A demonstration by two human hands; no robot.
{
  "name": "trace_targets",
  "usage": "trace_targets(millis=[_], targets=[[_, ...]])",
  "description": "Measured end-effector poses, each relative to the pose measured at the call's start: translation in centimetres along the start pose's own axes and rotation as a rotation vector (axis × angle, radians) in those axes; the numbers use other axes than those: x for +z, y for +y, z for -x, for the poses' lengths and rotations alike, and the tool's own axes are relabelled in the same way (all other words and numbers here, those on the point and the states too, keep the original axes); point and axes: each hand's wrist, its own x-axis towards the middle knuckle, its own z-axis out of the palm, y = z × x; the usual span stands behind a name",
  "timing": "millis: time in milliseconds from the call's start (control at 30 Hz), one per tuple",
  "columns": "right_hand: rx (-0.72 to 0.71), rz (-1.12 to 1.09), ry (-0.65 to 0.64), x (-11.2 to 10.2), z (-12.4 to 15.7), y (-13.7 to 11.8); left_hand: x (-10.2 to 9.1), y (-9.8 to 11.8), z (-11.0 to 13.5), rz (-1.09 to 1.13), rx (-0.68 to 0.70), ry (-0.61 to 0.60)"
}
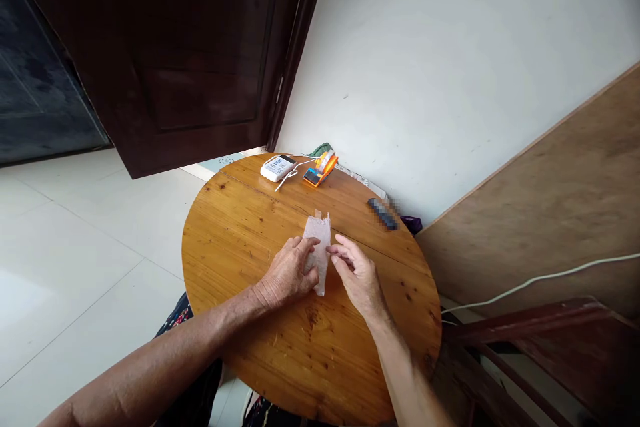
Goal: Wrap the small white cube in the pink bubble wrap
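Observation:
A flat, narrow packet of whitish bubble wrap [323, 235] lies on the round wooden table, its long side pointing away from me. A bit of clear tape seems to stick up at its ragged far end. My left hand [290, 272] rests over the packet's left side, palm down, with thumb and index finger apart on the wrap. At the right edge, my right hand [361, 277] has its thumb and a finger drawn close together on the wrap's border, while another finger stays extended. What is inside the packet cannot be made out.
Toward the far edge of the table [235, 227] sit a white box-like device [277, 168] with a white cable and an orange tape dispenser [321, 170]. A dark, pixelated object [383, 213] lies at the right. A dark door [200, 47] and white wall [450, 67] stand behind.

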Motion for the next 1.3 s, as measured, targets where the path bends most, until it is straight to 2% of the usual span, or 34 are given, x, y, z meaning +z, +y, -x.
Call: trace_targets(millis=[200, 367, 467, 700, 800, 933, 1067, 1300], targets=[[-0.043, 0.002, -0.061, 1.0, -0.2, -0.7, -0.1, 0.2, 0.1, -0.022, -0.018, -0.012], [-0.060, 0.000, 0.002, 0.4, -0.1, -0.6, -0.6, 0.6, 0.1, -0.086, -0.007, -0.055], [-0.063, -0.029, -0.006, 0.4, -0.1, -0.4, -0.7, 0.7, 0.0, -0.097, -0.012, -0.081], [-0.094, -0.067, -0.031, 1.0, -0.2, 0.1, 0.0, 0.1, -0.1, -0.150, -0.016, -0.068], [-0.077, -0.100, -0.083, 1.2, -0.5, 0.2, -0.1, 0.0, -0.1, -0.125, -0.009, -0.040], [-0.033, -0.138, -0.108, 1.5, -1.2, 0.3, -0.7, 0.5, 0.1, -0.148, 0.092, -0.008], [0.005, -0.167, -0.113, 1.6, -1.7, 0.5, -1.1, 0.9, 0.1, -0.276, 0.243, -0.065], [0.009, -0.159, -0.106, 1.3, -2.2, 0.6, -1.0, 0.9, 0.0, -0.355, 0.244, -0.091]])
